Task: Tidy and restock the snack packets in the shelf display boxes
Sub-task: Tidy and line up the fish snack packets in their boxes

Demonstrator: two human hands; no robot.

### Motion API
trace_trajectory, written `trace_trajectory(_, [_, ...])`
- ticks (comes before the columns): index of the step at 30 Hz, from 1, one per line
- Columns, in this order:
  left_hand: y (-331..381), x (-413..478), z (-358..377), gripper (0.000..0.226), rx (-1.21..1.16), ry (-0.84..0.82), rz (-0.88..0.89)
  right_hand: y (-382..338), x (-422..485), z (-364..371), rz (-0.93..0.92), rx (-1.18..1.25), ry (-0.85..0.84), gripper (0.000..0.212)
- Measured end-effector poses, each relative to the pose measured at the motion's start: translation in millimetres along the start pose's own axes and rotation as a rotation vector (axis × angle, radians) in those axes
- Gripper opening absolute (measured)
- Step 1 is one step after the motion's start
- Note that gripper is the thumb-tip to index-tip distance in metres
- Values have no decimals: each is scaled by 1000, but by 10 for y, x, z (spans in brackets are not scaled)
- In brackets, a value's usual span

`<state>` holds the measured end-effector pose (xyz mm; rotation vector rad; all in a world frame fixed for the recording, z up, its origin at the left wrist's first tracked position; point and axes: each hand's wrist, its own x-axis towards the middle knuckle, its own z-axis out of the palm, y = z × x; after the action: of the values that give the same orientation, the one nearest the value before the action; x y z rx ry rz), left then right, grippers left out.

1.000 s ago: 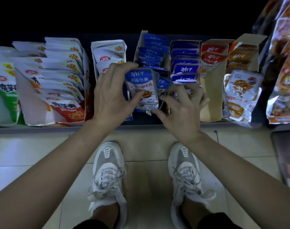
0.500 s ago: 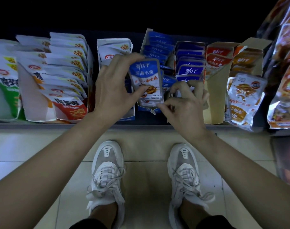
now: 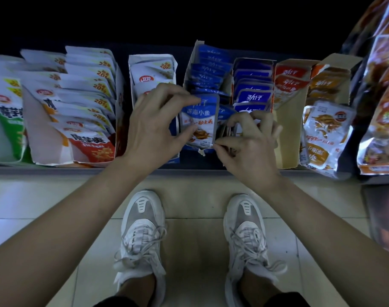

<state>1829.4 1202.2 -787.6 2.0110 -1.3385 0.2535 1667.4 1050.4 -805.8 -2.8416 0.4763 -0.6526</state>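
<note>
My left hand (image 3: 154, 125) grips a blue and white snack packet (image 3: 202, 120) at the front of a blue display box (image 3: 194, 60), fingers over its top and thumb on its lower face. My right hand (image 3: 249, 145) has curled fingers in the front of the neighbouring blue box (image 3: 253, 63), and its thumb and forefinger pinch the packet's lower right corner. More blue packets (image 3: 208, 72) stand in rows behind. The packets under my right hand are hidden.
White packets (image 3: 82, 89) fill boxes on the left. A box with red packets (image 3: 291, 80) and one with orange packets (image 3: 328, 85) stand to the right, loose orange packets (image 3: 324, 131) in front. Large foil bags (image 3: 382, 96) hang at far right. The shelf edge (image 3: 56, 170) runs above my shoes.
The blue packet in my left hand has sunk lower into the front of its box. My right hand's thumb and forefinger have moved to its lower corner.
</note>
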Motion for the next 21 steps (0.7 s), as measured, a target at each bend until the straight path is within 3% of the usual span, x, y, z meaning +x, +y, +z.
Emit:
trace_trajectory(5, [-20,-61,16,19,33,3,64,73,28,-92,5,151,132,16])
trace_trajectory(8, [8,-93,4,28,47,36,88,96,110,-153,37,220,181,28])
trace_trajectory(10, [21,-102,-6,38,50,54,96,125,199,-145,31,225,163,30])
trace_trajectory(14, [34,-114,3,21,68,54,165,191,369,-121,24,264,62,13])
trace_trajectory(21, [41,-109,-54,18,54,-34,130,176,522,-218,158,539,-13,14])
